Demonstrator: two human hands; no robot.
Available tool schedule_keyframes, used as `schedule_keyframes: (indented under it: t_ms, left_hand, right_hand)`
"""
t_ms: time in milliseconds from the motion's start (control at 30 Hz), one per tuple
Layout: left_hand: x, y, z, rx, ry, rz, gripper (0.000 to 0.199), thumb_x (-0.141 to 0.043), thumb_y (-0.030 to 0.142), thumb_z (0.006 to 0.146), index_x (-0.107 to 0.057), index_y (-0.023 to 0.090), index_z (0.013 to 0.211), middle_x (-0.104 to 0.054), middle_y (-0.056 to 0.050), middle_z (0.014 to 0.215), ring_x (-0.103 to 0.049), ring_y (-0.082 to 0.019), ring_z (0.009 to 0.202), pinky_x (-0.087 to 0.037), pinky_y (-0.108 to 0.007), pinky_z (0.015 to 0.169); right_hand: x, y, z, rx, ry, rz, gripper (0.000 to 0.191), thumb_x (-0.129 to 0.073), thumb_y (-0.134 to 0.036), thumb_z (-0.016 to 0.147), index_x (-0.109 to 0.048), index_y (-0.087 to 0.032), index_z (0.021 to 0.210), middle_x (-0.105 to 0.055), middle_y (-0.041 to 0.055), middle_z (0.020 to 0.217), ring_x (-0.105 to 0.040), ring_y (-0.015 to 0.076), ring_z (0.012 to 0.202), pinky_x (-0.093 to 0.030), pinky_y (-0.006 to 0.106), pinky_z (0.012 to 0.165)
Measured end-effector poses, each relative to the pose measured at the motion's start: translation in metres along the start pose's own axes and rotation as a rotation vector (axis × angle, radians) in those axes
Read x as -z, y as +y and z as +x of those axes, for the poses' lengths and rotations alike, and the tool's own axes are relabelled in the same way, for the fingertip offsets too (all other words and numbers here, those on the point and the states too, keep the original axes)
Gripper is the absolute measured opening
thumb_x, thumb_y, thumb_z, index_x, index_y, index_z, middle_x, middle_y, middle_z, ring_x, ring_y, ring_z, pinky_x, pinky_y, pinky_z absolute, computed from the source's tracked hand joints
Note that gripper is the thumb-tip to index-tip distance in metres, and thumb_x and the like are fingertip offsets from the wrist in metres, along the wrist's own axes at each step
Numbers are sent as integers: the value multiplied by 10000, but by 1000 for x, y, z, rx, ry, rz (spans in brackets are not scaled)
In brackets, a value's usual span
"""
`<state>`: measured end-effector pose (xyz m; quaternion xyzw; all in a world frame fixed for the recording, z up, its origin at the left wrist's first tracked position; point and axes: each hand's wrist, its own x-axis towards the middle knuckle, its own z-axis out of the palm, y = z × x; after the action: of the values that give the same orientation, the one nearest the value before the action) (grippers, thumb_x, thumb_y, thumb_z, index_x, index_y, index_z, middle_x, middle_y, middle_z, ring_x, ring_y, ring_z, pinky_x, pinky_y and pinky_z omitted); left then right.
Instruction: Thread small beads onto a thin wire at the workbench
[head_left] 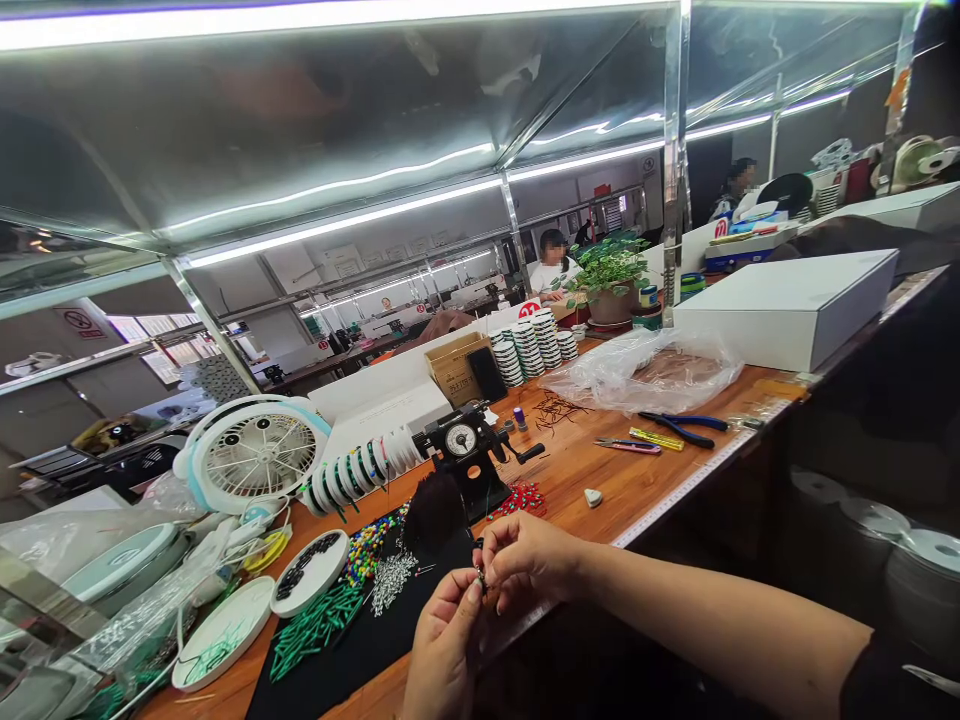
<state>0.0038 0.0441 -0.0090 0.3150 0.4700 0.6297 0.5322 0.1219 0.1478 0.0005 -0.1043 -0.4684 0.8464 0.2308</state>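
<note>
With bare left hand (448,635) and bare right hand (532,560) nearly meeting, pinches a tiny dark piece (481,577), details unclear, between fingertips. Just beyond, has a black crank-handled machine (480,482) beside small red pieces (521,497), and leftward, slim green pieces (319,628) on black cloth (375,645). Farther right, has dark-blue-handled pliers (686,428) on the brown wooden table (574,500).

My left hand (448,625) just on near side of black dial machine (480,468), thumb up, pinching with fingertips. My right hand (532,555) beside it, fingers curled, thumb and forefinger pinched, nearly meeting left. Right forearm (697,610) bare, reaching in from right of machine, dark sleeve (896,668) at elbow end.
</note>
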Motion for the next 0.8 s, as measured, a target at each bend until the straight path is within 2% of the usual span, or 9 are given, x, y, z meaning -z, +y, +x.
schedule_keyframes:
  t_ms: [100,200,333,433,533,600,733,800]
  left_hand:
    - [3,-2,2,-5,-35,14,215,-732,341,723,-664,166,825,-578,13,616,-443,-61,489,-354,-168,502]
    - [5,-5,2,-19,-73,8,188,-704,325,754,-656,164,840,-607,-1,679,-435,-58,483,-371,-181,514]
    - [7,-6,3,-19,-115,-31,155,-686,299,777,-650,160,836,-612,-10,700,-471,-67,537,-435,-211,634]
    - [7,-5,3,-26,-96,-39,163,-703,296,763,-651,157,830,-589,1,659,-437,-51,508,-396,-170,553]
    - [6,-3,2,-32,-62,-21,183,-717,305,749,-653,146,813,-509,35,559,-333,-27,434,-281,-138,434]
    - [5,-3,2,-27,-64,-17,187,-719,308,747,-654,144,810,-488,42,538,-322,-25,426,-258,-137,421]
    - [6,-5,1,-37,-93,-5,162,-689,305,775,-647,159,831,-602,-5,670,-469,-63,534,-384,-168,544]
    - [7,-7,2,-49,-98,25,152,-672,305,792,-643,162,837,-618,-7,686,-472,-63,536,-414,-190,600]
  right_hand:
    - [3,-4,1,-32,-24,-64,205,-735,-144,499,-556,-108,591,-594,-15,690,-582,106,524,-508,250,516]
    - [4,-9,2,-69,-35,-112,199,-730,-141,494,-560,-108,591,-600,-12,684,-594,118,532,-506,245,501]
    - [0,-14,0,-87,-27,-89,197,-722,-138,490,-553,-109,586,-599,-9,653,-592,119,523,-507,246,498]
    - [0,-12,-2,-73,-27,-63,233,-752,-155,490,-544,-106,583,-597,-9,691,-583,103,522,-505,245,508]
    - [3,-8,-2,-45,-49,-59,263,-784,-175,497,-554,-103,601,-600,-6,734,-582,96,534,-508,246,523]
    - [5,-6,-1,-51,-60,-76,268,-793,-183,498,-569,-106,623,-607,-7,743,-580,95,530,-508,244,520]
    - [7,-8,0,-88,-54,-147,279,-792,-224,502,-580,-115,646,-614,-8,722,-578,101,508,-499,241,495]
    - [8,-12,0,-78,-69,-228,276,-784,-246,514,-583,-115,648,-608,-10,679,-563,96,488,-494,239,489]
